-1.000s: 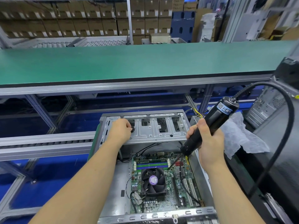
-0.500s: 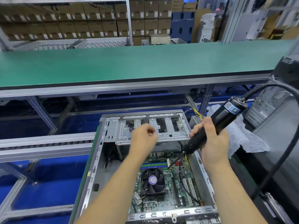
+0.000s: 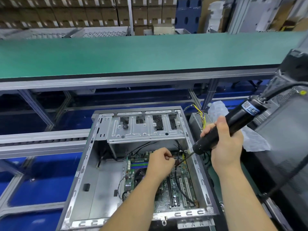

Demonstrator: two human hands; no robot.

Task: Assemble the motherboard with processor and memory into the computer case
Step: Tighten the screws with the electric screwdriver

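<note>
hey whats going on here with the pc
A person is fitting a motherboard into an open computer case on a work line. The right hand grips a black electric screwdriver, its bit angled down toward the board's upper right part. The left hand is curled over the board by the bit's tip, fingers pinched together; whether they hold a screw is too small to tell. A small pile of screws sits on the drive bracket.

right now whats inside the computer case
A green motherboard lies flat in the computer case, with black cables across it. The left hand and forearm cover most of the fan.
</note>
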